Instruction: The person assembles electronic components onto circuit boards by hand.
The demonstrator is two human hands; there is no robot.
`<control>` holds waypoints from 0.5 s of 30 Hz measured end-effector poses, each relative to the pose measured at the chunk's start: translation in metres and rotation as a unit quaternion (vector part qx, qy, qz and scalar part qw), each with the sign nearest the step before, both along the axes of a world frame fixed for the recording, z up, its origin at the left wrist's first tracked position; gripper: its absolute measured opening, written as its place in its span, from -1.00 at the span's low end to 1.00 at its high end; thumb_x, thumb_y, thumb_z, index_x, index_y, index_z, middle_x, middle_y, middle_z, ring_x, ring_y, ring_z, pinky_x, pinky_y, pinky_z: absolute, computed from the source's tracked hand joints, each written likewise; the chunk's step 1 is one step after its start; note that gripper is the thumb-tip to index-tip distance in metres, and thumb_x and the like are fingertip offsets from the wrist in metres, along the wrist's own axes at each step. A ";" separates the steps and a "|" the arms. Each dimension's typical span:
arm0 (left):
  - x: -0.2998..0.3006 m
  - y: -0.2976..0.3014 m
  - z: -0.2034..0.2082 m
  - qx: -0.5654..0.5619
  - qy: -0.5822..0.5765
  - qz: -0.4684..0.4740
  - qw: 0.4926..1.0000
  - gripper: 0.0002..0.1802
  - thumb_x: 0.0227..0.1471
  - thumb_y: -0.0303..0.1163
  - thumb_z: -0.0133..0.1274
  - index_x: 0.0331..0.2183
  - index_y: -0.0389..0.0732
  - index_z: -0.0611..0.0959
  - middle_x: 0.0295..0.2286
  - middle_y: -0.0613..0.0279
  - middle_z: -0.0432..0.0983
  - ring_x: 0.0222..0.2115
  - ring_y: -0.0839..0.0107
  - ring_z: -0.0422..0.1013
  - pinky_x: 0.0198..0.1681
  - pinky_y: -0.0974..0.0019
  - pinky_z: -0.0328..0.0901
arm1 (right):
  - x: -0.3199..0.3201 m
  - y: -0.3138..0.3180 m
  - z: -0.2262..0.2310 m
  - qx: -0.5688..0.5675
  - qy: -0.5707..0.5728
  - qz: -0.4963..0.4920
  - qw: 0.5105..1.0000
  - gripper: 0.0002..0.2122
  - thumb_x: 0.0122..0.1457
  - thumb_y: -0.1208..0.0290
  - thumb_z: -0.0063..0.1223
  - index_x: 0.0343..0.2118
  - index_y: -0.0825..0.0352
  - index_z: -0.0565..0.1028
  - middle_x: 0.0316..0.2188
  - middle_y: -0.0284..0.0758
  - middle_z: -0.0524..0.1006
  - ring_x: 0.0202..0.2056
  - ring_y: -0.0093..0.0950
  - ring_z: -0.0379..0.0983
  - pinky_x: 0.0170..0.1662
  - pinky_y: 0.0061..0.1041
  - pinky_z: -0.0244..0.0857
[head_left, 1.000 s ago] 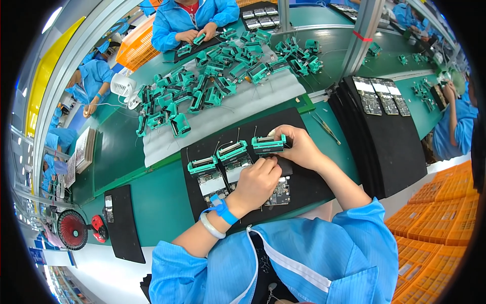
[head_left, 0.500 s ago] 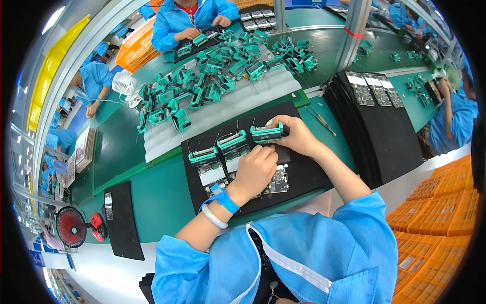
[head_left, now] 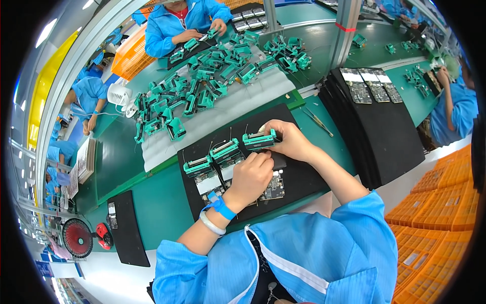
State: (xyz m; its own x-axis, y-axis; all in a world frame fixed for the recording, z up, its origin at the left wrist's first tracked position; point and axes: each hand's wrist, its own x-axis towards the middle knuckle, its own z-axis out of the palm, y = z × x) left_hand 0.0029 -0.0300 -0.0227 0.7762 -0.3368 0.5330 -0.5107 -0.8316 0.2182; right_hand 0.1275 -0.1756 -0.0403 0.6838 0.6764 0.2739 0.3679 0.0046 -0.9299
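Note:
My right hand (head_left: 291, 143) is closed round the right end of a green-and-black module (head_left: 259, 141), which looks like a small printer mechanism. My left hand (head_left: 252, 176) is closed just below it, fingertips pinched together near its lower edge; whatever they pinch is hidden. Under my left hand lies a circuit board (head_left: 276, 186), partly covered. To the left, two similar modules, one in the middle (head_left: 225, 152) and one at the far left (head_left: 198, 166), sit at the top ends of boards with white labels (head_left: 207, 183). All rest on a black foam mat (head_left: 304, 185).
Many loose green modules (head_left: 202, 73) are heaped on a white foam sheet (head_left: 253, 99) beyond the mat. Tweezers (head_left: 319, 121) lie to the right, beside stacked black mats (head_left: 374, 137) bearing boards. A red fan (head_left: 77, 238) stands left. A co-worker (head_left: 182, 25) sits opposite; orange crates (head_left: 435, 213) stand right.
The view has shifted a little, so the mat appears slightly further left. Both my hands keep nearly the same hold at the right-hand module. The co-worker opposite has moved their hands.

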 end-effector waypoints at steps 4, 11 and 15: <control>-0.003 0.001 0.002 -0.019 0.001 0.012 1.000 -0.79 -0.29 -0.52 0.22 -0.45 -0.23 0.61 -0.30 0.23 0.59 -0.33 0.29 0.50 -0.38 0.28 0.42 | 0.006 0.001 -0.006 0.027 0.041 0.010 0.999 -0.72 -0.06 0.75 0.25 -0.29 0.37 0.43 -0.10 -0.35 0.43 -0.09 -0.59 0.39 -0.03 -0.56 0.31; -0.065 0.040 0.044 -0.071 0.106 -0.008 0.992 -0.82 -0.14 -0.53 0.18 -0.39 -0.24 0.55 0.07 -0.01 0.40 0.15 0.00 0.24 0.24 -0.16 -0.06 | 0.001 -0.015 0.014 -0.036 -0.061 -0.073 0.995 -0.55 -0.01 0.47 0.35 -0.05 0.29 0.39 -0.32 -0.38 0.49 -0.28 -0.58 0.44 -0.20 -0.59 0.29; -0.056 0.086 0.043 -0.031 0.188 0.015 0.982 -0.84 0.01 -0.43 0.13 -0.39 -0.23 0.46 0.27 -0.03 0.07 0.33 0.00 -0.12 0.31 -0.29 -0.52 | 0.000 -0.013 0.026 -0.062 -0.048 -0.065 0.995 -0.51 0.00 0.45 0.34 0.00 0.26 0.37 -0.51 -0.45 0.46 -0.48 -0.65 0.34 -0.36 -0.58 0.26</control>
State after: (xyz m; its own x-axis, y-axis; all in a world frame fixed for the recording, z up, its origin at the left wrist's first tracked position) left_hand -0.0534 0.0555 0.0206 0.9307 -0.2874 0.2261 -0.3606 -0.8238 0.4374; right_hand 0.1280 -0.1888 -0.0143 0.7429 0.6162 0.2615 0.4446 -0.1622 -0.8809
